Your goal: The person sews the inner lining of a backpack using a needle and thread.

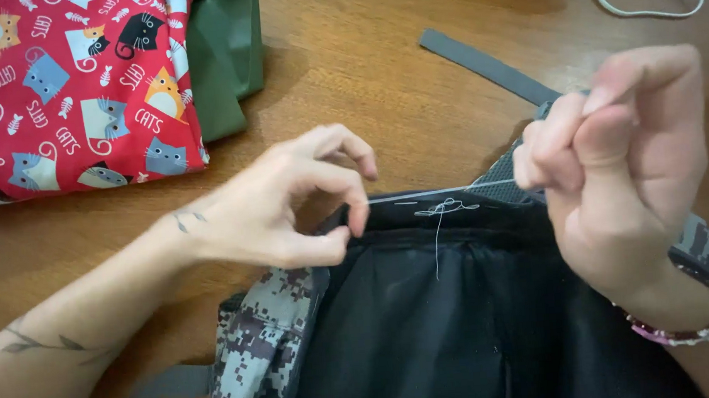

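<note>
I am pinching the top edge of the black-lined, grey pixel-camouflage fabric backpack (429, 318) with my left hand (289, 208), thumb and forefinger closed on the rim. My right hand (618, 164) is gripping a thin white thread (441, 191), pulled taut along that rim. Beyond the backpack, bare brown wooden table (362, 65) is lying open; the red cat-print cloth (64, 86) is sitting far left of it.

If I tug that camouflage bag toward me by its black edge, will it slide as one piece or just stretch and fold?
Probably fold: the camouflage bag lies slumped and creased on the wooden table, so it looks floppy. The black lining sags too. The thread, taut between the left hand and right hand, might snag or snap.
</note>
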